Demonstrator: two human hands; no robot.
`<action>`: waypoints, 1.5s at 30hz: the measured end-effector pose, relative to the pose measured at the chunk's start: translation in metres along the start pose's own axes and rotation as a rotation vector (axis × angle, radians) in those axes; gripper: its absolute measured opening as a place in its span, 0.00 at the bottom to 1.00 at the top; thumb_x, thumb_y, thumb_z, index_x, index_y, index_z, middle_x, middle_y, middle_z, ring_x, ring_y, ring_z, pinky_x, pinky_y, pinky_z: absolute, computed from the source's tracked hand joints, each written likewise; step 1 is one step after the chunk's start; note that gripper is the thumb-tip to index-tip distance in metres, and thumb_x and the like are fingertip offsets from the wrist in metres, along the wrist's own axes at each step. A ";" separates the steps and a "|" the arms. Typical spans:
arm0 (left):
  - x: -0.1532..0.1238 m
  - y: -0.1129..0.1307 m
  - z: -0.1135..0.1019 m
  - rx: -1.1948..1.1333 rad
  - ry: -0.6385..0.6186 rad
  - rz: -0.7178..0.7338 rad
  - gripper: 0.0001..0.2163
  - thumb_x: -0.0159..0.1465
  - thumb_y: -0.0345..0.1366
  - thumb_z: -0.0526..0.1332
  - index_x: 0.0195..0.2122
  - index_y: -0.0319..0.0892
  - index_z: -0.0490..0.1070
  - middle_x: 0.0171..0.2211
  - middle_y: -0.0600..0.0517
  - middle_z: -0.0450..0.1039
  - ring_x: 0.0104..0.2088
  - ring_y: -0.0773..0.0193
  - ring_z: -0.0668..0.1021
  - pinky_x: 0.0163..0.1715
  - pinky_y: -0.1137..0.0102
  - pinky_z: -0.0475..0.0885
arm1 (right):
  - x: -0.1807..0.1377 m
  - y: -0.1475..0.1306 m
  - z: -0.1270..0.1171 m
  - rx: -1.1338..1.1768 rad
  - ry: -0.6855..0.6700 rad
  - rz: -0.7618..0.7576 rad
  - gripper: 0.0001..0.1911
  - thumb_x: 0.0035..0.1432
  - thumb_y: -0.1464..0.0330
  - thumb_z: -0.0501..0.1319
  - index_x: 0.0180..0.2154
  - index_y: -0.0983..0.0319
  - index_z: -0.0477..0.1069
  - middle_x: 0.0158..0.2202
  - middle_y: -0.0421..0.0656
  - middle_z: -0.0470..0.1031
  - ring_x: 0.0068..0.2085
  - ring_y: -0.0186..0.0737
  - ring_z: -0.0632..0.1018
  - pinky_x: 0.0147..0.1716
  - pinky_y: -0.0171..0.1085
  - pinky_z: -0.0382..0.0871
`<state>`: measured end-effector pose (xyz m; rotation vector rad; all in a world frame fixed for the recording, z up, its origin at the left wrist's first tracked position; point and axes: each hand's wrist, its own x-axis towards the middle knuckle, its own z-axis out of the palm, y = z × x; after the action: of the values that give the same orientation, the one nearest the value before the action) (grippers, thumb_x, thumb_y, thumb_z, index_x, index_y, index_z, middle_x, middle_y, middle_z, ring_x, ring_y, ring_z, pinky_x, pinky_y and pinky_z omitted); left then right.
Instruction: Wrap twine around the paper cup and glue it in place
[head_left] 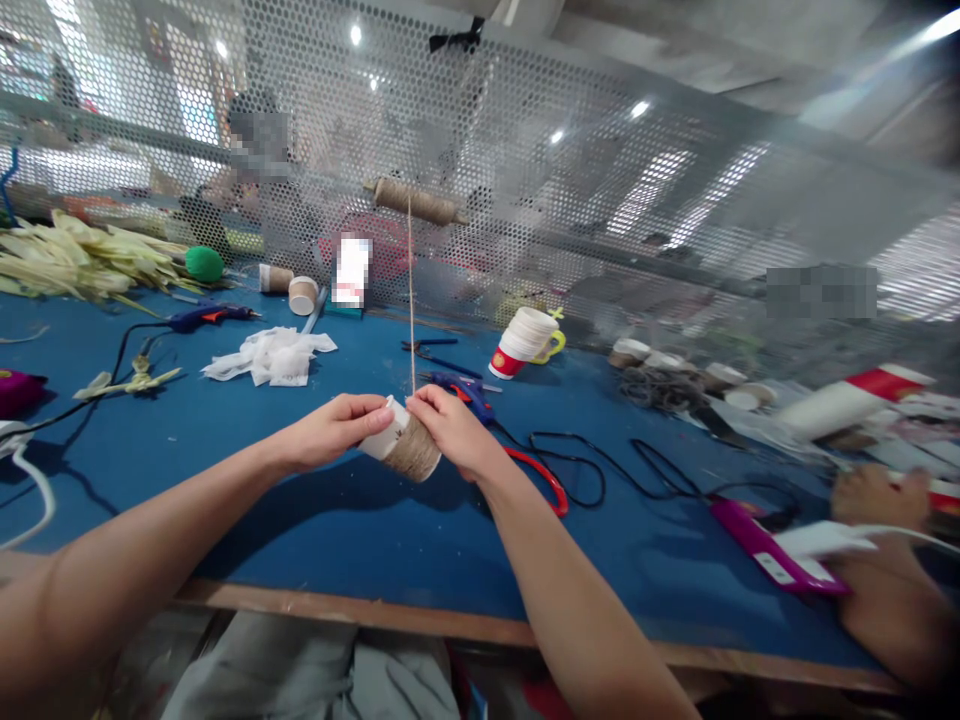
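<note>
Between my two hands a white paper cup (384, 440) is held tilted over the table, its right part wound with brown twine (414, 452). My left hand (341, 430) is closed on the cup's bare white end. At the twine-wrapped end, my right hand (451, 425) grips the cup, fingers close to where the strand meets it. That taut strand (412, 300) runs up to a spool of twine (416, 200) fixed at the perforated metal screen. Just behind my right hand lies a blue glue gun (469, 392).
Stacked paper cups (527, 335) stand behind the glue gun. A crumpled white cloth (270, 355), a second glue gun (206, 316) and pale husks (82, 255) lie left. Cables and a purple power strip (776, 550) are at right, beside another person's arm (892, 580).
</note>
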<state>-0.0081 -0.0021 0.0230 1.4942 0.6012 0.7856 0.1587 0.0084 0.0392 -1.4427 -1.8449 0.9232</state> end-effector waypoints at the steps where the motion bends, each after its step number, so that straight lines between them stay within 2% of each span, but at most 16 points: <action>1: 0.000 0.000 0.000 -0.014 0.000 -0.003 0.15 0.58 0.44 0.51 0.31 0.35 0.64 0.23 0.55 0.59 0.23 0.73 0.60 0.23 0.77 0.55 | 0.000 0.000 0.000 -0.035 -0.002 -0.005 0.10 0.51 0.62 0.51 0.25 0.62 0.60 0.22 0.36 0.60 0.24 0.31 0.62 0.24 0.32 0.55; 4: -0.001 0.003 0.001 0.023 -0.002 0.015 0.13 0.57 0.43 0.53 0.32 0.35 0.64 0.25 0.54 0.61 0.24 0.73 0.63 0.25 0.77 0.58 | 0.001 0.001 -0.001 -0.089 0.008 -0.012 0.10 0.52 0.62 0.50 0.25 0.62 0.60 0.22 0.37 0.61 0.25 0.32 0.62 0.25 0.32 0.55; 7: -0.003 0.008 0.003 0.132 -0.024 0.026 0.11 0.52 0.36 0.59 0.34 0.36 0.64 0.27 0.54 0.63 0.27 0.71 0.65 0.29 0.76 0.61 | 0.002 0.000 -0.002 -0.099 0.038 0.007 0.10 0.52 0.63 0.50 0.25 0.62 0.60 0.23 0.37 0.63 0.26 0.32 0.64 0.26 0.33 0.56; 10: -0.003 0.009 0.003 0.227 -0.036 0.038 0.12 0.50 0.32 0.59 0.36 0.36 0.63 0.29 0.54 0.65 0.29 0.70 0.67 0.30 0.75 0.62 | 0.003 0.000 -0.003 -0.103 0.069 0.025 0.09 0.52 0.64 0.49 0.25 0.62 0.61 0.23 0.38 0.64 0.26 0.33 0.65 0.26 0.33 0.57; 15: -0.001 0.005 0.005 0.301 -0.023 0.043 0.12 0.50 0.33 0.58 0.36 0.35 0.64 0.29 0.53 0.66 0.28 0.69 0.68 0.29 0.75 0.63 | 0.005 0.002 -0.001 -0.102 0.086 0.022 0.10 0.53 0.64 0.49 0.26 0.62 0.61 0.24 0.39 0.66 0.26 0.33 0.66 0.27 0.33 0.58; 22: 0.000 0.002 0.010 0.400 0.072 0.030 0.10 0.49 0.31 0.57 0.33 0.34 0.65 0.26 0.53 0.67 0.25 0.70 0.67 0.26 0.76 0.63 | 0.005 0.005 -0.001 -0.144 0.127 -0.091 0.10 0.54 0.63 0.47 0.26 0.62 0.59 0.25 0.40 0.67 0.27 0.34 0.67 0.29 0.34 0.59; 27: -0.001 0.000 0.009 0.399 0.066 0.040 0.09 0.50 0.31 0.57 0.33 0.34 0.66 0.27 0.52 0.68 0.27 0.68 0.68 0.28 0.75 0.64 | 0.006 0.007 0.000 -0.153 0.116 -0.125 0.10 0.54 0.62 0.47 0.26 0.61 0.58 0.25 0.39 0.66 0.27 0.34 0.67 0.29 0.35 0.60; 30: -0.001 0.005 0.006 0.339 0.010 0.033 0.11 0.50 0.32 0.58 0.34 0.35 0.66 0.29 0.52 0.68 0.29 0.67 0.69 0.31 0.73 0.64 | 0.004 0.005 0.000 -0.159 0.131 -0.165 0.10 0.55 0.62 0.47 0.27 0.61 0.57 0.25 0.39 0.66 0.27 0.34 0.67 0.29 0.35 0.59; 32: -0.001 0.008 0.005 0.217 -0.003 0.011 0.12 0.49 0.33 0.60 0.34 0.35 0.65 0.30 0.52 0.68 0.29 0.68 0.69 0.31 0.73 0.64 | 0.001 0.001 0.001 -0.205 0.164 -0.218 0.09 0.55 0.63 0.46 0.27 0.60 0.56 0.25 0.39 0.65 0.27 0.35 0.67 0.29 0.35 0.59; 36: 0.001 0.009 0.004 -0.123 0.109 -0.136 0.10 0.50 0.36 0.61 0.29 0.35 0.66 0.25 0.52 0.68 0.25 0.70 0.69 0.28 0.74 0.63 | -0.005 -0.004 0.007 -0.331 0.167 -0.340 0.08 0.56 0.64 0.46 0.28 0.61 0.56 0.26 0.40 0.64 0.28 0.35 0.66 0.30 0.35 0.58; 39: 0.003 0.004 0.004 -0.295 0.172 -0.241 0.10 0.49 0.37 0.62 0.27 0.34 0.66 0.22 0.53 0.67 0.22 0.71 0.69 0.25 0.74 0.62 | -0.006 -0.003 0.013 -0.357 0.132 -0.381 0.08 0.56 0.65 0.46 0.28 0.61 0.56 0.26 0.41 0.63 0.29 0.35 0.66 0.30 0.34 0.58; 42: 0.004 -0.001 0.003 -0.323 0.199 -0.249 0.11 0.49 0.36 0.62 0.27 0.33 0.66 0.21 0.53 0.66 0.21 0.71 0.69 0.24 0.74 0.61 | -0.004 0.001 0.014 -0.328 0.116 -0.369 0.08 0.56 0.64 0.47 0.28 0.61 0.58 0.27 0.41 0.65 0.29 0.35 0.66 0.31 0.35 0.59; 45: 0.005 -0.003 0.003 -0.240 0.226 -0.219 0.10 0.50 0.37 0.61 0.27 0.33 0.66 0.20 0.54 0.65 0.20 0.73 0.67 0.23 0.75 0.60 | 0.003 0.005 0.008 -0.197 0.079 -0.272 0.12 0.55 0.60 0.48 0.31 0.62 0.60 0.28 0.41 0.67 0.30 0.34 0.68 0.32 0.35 0.61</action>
<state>-0.0020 0.0002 0.0208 1.1082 0.7959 0.8291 0.1543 0.0106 0.0304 -1.2772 -2.0539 0.5576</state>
